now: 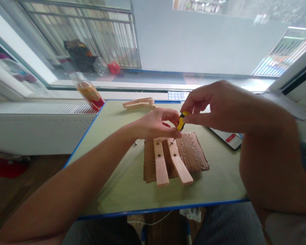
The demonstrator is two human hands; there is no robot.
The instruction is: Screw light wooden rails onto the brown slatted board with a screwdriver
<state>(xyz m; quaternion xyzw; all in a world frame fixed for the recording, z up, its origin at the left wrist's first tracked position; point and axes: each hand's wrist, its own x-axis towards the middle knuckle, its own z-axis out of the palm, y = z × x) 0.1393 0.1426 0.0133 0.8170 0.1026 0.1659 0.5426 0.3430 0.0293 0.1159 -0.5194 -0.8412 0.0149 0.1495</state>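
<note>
My right hand point(206, 105) pinches the top of a short yellow and black screwdriver point(181, 121) between thumb and fingers. Curled around the lower end of its handle and shaft are the fingers of my left hand point(163, 122). The tool tilts slightly, its tip at a screw point(172, 142) in the upper hole of the right wooden piece point(181, 168). A second wooden piece point(161, 168), with two dark holes, lies to the left. Both rest on a brown corrugated cardboard piece point(199, 156) dotted with small holes, and their lower ends overhang its near edge.
The green table point(117, 183) has a blue rim. More wooden pieces point(139, 103) lie at its far left. A flat device point(226, 137) with a red label sits at the right, partly behind my right arm. A drink bottle point(89, 93) leans beyond the left corner, near the window.
</note>
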